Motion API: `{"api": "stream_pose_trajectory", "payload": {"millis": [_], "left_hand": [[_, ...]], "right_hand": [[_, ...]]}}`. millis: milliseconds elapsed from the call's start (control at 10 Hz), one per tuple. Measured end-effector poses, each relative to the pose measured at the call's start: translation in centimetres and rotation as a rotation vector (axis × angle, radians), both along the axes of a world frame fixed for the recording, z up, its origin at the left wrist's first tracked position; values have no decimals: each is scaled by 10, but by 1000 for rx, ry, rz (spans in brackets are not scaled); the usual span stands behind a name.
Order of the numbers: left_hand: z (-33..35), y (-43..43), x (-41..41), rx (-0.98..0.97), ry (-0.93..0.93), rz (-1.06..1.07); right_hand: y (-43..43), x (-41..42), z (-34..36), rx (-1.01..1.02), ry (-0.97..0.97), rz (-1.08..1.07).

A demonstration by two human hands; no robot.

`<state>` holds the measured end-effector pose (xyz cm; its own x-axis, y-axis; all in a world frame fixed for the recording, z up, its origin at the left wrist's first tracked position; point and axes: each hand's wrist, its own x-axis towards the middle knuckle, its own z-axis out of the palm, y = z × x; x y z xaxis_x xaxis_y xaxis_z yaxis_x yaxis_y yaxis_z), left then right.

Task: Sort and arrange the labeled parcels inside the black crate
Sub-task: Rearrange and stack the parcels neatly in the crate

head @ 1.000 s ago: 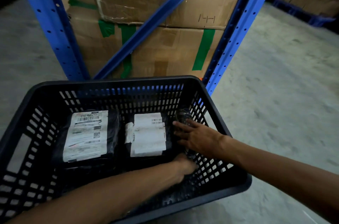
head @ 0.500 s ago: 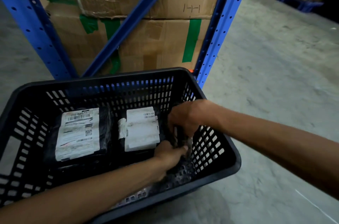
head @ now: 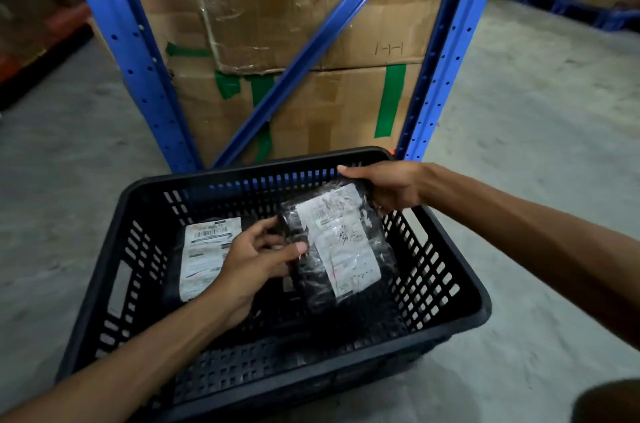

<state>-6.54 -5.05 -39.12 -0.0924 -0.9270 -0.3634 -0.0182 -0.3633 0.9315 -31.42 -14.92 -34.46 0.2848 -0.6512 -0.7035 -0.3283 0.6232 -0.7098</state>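
Above the black crate [head: 464,312], both my hands now grip a labeled parcel [head: 341,246] just lifted up, ready for repositioning.

- Two bare hands, the left hand [head: 256,260] and the right hand [head: 388,187], uncovered from fingertips to wrist.
- Left forearm [head: 138,363] bare along all its visible length, down to the lower left edge of the frame.
- Right forearm [head: 519,242] bare as well, lean, with faint lines of tendons near the wrist.
- Slim fingers; short-cut nail on the left thumb [head: 298,247].
- Dark rounded shape [head: 609,402] in the lower right corner, blurred; body or clothing, impossible to tell.
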Motion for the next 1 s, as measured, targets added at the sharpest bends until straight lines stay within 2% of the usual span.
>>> {"api": "stream_pose_trajectory", "payload": {"millis": [100, 200, 300, 400, 500, 600, 700, 800, 900, 1000], "left_hand": [[3, -20, -6, 23, 46, 97], [-3, -46, -11, 98, -17, 175], [-20, -68, -19, 108, -145, 258], [-34, -77, -22, -8, -366, 243], [-46, -78, -19, -110, -689, 56], [-55, -76, -22, -171, -935, -240], [-50, -80, -23, -87, -871, -343], [-34, -71, -16, 7, -722, -341], [-11, -57, -6, -132, -707, -423], [-12, -14, 19, -452, -870, -624]], "right_hand": [[-2, 5, -14, 6, -12, -234], [1, 10, -20, -62, -98, -261], [1, 16, -33, -173, -87, -286], [-4, 19, -48, -200, -83, -332], [-3, 26, -78, -267, 109, -255], [9, 36, -111, -327, 388, -45], [14, 37, -114, -271, 395, -38], [15, 33, -99, -309, 391, -80], [21, 18, -58, -443, 361, -166], [33, -4, 22, -792, 317, -240]]}}
